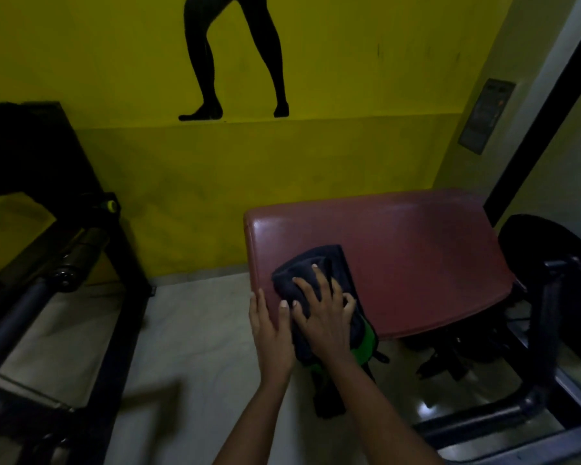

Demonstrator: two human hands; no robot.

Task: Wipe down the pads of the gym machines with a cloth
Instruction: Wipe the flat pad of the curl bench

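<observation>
You wipe a red pad with a dark cloth.

Your right hand (322, 313) presses spread fingers flat on the cloth (311, 280), at the pad's (399, 260) seven o'clock corner. Your left hand (269, 325) lies flat-fingered along the edge at nine o'clock, likely steadying it.

Person, two forearms in view: both bare from wrist upward, no sleeves. Left hand (271, 330) and right hand (326, 317): ungloved, short nails, no jewellery visible.
</observation>
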